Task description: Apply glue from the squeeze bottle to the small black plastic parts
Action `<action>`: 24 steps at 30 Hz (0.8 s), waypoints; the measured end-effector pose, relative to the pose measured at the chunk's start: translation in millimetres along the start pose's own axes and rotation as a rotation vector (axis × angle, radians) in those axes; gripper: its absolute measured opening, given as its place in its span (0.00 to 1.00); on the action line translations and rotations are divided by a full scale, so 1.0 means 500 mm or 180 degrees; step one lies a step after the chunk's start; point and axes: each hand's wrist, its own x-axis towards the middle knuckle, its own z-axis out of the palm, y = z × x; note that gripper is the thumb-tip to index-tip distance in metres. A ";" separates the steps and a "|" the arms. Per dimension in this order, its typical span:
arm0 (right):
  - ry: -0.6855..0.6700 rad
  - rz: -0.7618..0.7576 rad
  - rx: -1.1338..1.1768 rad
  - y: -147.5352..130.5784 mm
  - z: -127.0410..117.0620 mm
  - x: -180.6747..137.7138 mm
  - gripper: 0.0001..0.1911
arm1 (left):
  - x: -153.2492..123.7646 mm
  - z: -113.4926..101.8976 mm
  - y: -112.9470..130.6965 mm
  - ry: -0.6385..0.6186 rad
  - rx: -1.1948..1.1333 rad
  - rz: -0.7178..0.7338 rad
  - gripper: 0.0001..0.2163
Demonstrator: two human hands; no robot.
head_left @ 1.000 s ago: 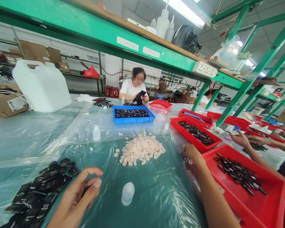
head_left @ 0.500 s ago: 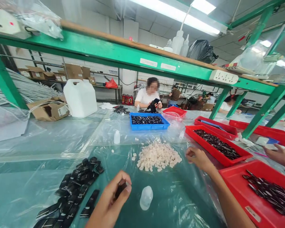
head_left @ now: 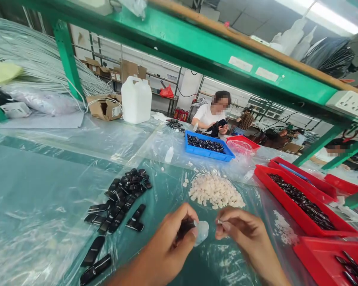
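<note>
My left hand (head_left: 176, 244) is curled around a dark, glossy black piece (head_left: 183, 228), mostly hidden by the fingers. My right hand (head_left: 246, 234) faces it a short way off, thumb and forefinger pinching a tiny pale piece (head_left: 220, 222). Between the hands, partly behind the left fingertips, is a translucent white bottle (head_left: 203, 232). Just beyond them a heap of small cream-coloured blocks (head_left: 216, 190) lies on the plastic-covered green table (head_left: 59, 186). Left of my left hand, flat black pieces (head_left: 122, 198) like the held one are piled up, with several lying loose.
Red trays (head_left: 307, 222) of dark parts line the right side, beside scattered white bits (head_left: 285, 228). A blue tray (head_left: 209, 157) of black parts and a small bottle (head_left: 168, 155) stand farther back. Across the table sits a person (head_left: 207, 113). A green shelf beam (head_left: 197, 43) spans overhead.
My right hand has come from beside the red tray to close in front of my left, and now pinches a tiny pale piece. The view has swung left and tilted.
</note>
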 end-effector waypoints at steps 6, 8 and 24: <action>0.0271 -0.0660 -0.0522 -0.014 0.057 -0.023 0.12 | -0.007 0.010 -0.004 -0.0245 -0.0050 -0.0084 0.15; 0.0308 -0.0901 -0.0745 -0.010 0.066 -0.032 0.15 | -0.009 0.017 -0.009 -0.0269 -0.0115 -0.0098 0.16; 0.0277 -0.0826 -0.1232 -0.003 0.065 -0.049 0.18 | -0.025 0.038 0.026 0.0041 -0.0181 -0.0520 0.12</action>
